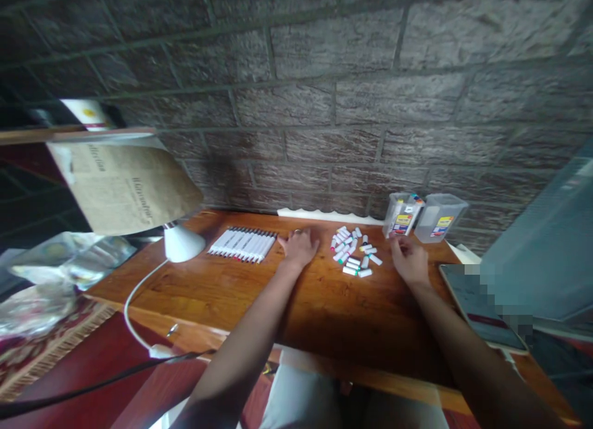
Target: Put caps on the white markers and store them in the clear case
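My left hand rests on the wooden desk, fingers spread and holding nothing, its thumb near the right end of a row of white markers. These markers lie side by side with dark and red ends. To the right of that hand is a loose heap of marker caps, white with coloured ends. Just in front of a clear plastic container is my right hand, its fingers curled together. Whatever they may hold is too small to make out. Several coloured pieces show inside that container.
A second clear container stands beside the first, against the brick wall. A tablet lies at the desk's right edge. On the left stands a lamp with a newspaper-print shade; its white cable hangs over the desk's front edge.
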A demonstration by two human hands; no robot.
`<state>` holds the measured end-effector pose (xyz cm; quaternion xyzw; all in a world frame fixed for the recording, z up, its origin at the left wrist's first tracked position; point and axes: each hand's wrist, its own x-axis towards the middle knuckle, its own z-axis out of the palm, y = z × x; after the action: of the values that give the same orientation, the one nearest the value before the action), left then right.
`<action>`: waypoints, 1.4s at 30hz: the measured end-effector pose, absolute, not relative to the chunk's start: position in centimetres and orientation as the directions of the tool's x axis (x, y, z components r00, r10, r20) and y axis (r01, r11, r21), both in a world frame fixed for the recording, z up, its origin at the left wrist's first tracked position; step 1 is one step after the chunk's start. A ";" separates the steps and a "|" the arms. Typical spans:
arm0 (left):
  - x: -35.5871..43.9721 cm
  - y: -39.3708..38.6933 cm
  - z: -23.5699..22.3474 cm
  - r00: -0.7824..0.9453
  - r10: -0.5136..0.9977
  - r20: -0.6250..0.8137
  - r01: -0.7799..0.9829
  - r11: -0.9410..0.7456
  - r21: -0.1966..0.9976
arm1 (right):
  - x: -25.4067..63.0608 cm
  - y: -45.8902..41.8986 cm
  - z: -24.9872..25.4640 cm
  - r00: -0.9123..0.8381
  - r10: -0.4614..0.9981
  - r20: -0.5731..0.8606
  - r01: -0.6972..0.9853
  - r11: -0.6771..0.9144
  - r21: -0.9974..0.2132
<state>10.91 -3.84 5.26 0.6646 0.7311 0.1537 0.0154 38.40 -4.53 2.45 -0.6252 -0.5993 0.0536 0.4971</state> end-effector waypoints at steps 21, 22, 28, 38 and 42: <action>7.5 -2.4 5.5 -0.167 0.983 0.076 0.973 0.152 0.175 | 38.0 -4.3 2.6 0.193 0.851 0.489 0.698 0.231 -0.678; 7.7 -2.4 5.5 -0.144 0.987 0.065 0.974 0.130 0.186 | 38.0 -4.3 2.6 0.177 0.853 0.491 0.698 0.243 -0.674; 9.2 -3.1 5.6 -0.001 0.998 0.068 0.956 -0.019 0.291 | 37.9 -3.9 2.0 0.093 0.915 0.392 0.712 0.214 -0.669; 8.7 -3.5 6.6 -0.045 0.996 -0.081 0.976 0.061 0.207 | 37.7 -4.3 2.2 -0.075 0.956 0.283 0.801 0.227 -0.554; 8.2 -3.4 6.6 0.072 0.990 -0.122 0.969 -0.040 0.245 | 37.6 -4.2 2.0 -0.132 0.955 0.265 0.821 0.255 -0.510</action>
<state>8.19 -3.43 6.58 0.7200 0.6801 0.0401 0.1323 37.58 -4.21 2.00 -0.5980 -0.7426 0.1213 0.2760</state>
